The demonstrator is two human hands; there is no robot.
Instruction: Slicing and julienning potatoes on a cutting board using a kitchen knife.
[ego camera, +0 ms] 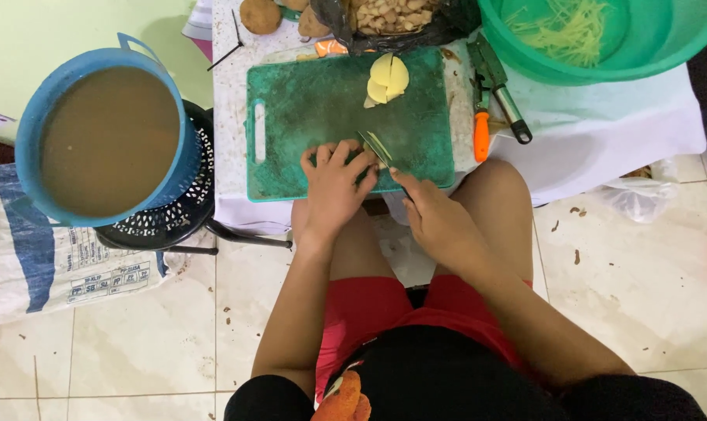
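Fingers (pixel 346 160) of the left hand (pixel 334 191) press something hidden onto the green cutting board (pixel 307 109); right hand (pixel 435 218) grips a knife (pixel 377 148) close beside them, risking a nick.

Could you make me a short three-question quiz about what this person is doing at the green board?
1. True or false: the right hand holds a knife over the green cutting board.
2. What fills the blue bucket: A) murky brown water, B) yellow strips, C) nothing?
3. Where do the peeled pale yellow pieces lie on the board: near the person or at the far edge?

Key:
1. True; the left hand presses down beside the blade.
2. A. The yellow strips are in the green basin.
3. At the far edge.
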